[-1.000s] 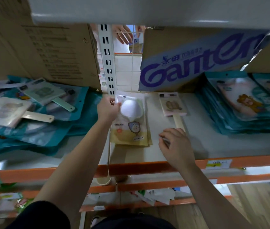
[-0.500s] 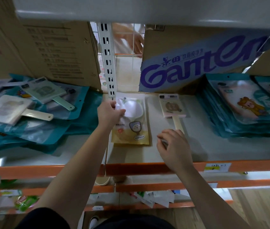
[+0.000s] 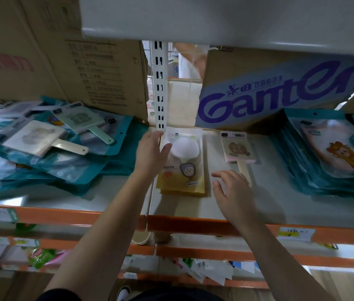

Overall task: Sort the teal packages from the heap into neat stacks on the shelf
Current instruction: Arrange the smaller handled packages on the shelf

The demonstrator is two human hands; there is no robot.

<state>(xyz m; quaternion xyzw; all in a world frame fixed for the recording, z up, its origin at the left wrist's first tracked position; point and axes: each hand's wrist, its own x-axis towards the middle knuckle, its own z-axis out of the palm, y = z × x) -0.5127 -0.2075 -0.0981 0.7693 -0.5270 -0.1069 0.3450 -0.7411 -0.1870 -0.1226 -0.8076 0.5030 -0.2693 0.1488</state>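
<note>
A grey shelf (image 3: pixel 280 200) with an orange front edge runs from side to side, and big brown boxes (image 3: pixel 85 72) stand at the back. The heap (image 3: pixel 63 170) of teal packs lies messy on the left part of the shelf, with two flat paddles (image 3: pixel 35 137) lying on top of it. On the right, a neat stack (image 3: pixel 323 170) of teal packs sits on the shelf. In the middle lies a yellow pack (image 3: pixel 184 177), and just beside it a pink paddle (image 3: pixel 236 148). The left hand (image 3: pixel 152 153) is open, its fingers out straight, with its thumb at the left edge of the yellow pack. The right hand (image 3: pixel 234 192) is open too, fingers spread, holding nothing, between the yellow pack and the pink paddle's handle.
</note>
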